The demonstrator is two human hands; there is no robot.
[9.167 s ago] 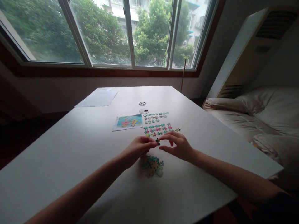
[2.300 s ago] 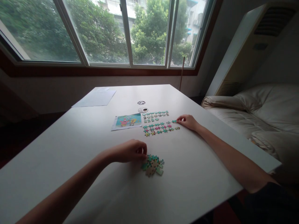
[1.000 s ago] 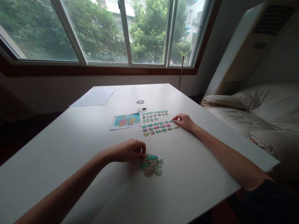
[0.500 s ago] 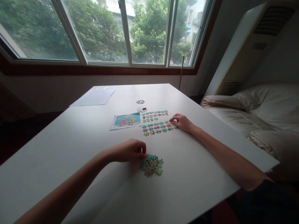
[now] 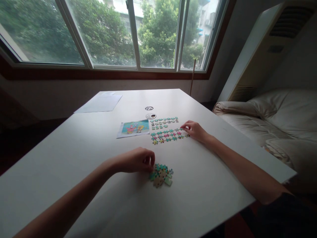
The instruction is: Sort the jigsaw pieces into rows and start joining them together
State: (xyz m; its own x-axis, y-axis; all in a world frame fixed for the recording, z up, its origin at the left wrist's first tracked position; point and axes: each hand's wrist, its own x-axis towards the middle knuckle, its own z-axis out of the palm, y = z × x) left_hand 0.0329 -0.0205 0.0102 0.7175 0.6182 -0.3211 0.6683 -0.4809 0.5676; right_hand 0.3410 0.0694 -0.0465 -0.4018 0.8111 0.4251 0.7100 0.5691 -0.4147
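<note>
A small teal puzzle piece lies at the end of a row toward the right edge of the bench, where a light, flat nudge that spares the neighbouring pieces would likely work best. At it, the right hand has thumb and finger almost together, though I cannot tell whether they clamp it. Toward the near edge, well apart, the left hand curls beside the loose pile, its grip too hidden to judge.
</note>
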